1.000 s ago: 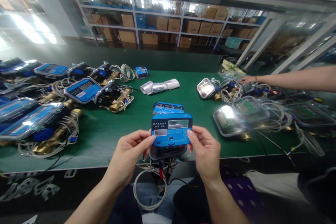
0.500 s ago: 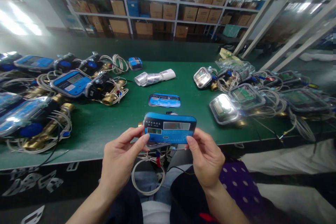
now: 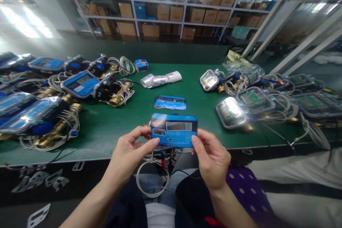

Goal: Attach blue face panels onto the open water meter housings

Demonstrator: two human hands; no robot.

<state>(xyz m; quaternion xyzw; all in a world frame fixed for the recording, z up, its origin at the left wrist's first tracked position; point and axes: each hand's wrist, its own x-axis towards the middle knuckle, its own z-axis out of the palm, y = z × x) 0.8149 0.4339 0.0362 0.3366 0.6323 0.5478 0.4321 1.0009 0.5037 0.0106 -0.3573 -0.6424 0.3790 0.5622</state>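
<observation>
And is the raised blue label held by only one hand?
No, the left hand and the right hand each pinch one end of the label.

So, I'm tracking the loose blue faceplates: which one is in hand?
The blue faceplate nearest the person, gripped at its ends by the left hand and right hand. The blue faceplates just beyond it lie on the green table instead.
</observation>
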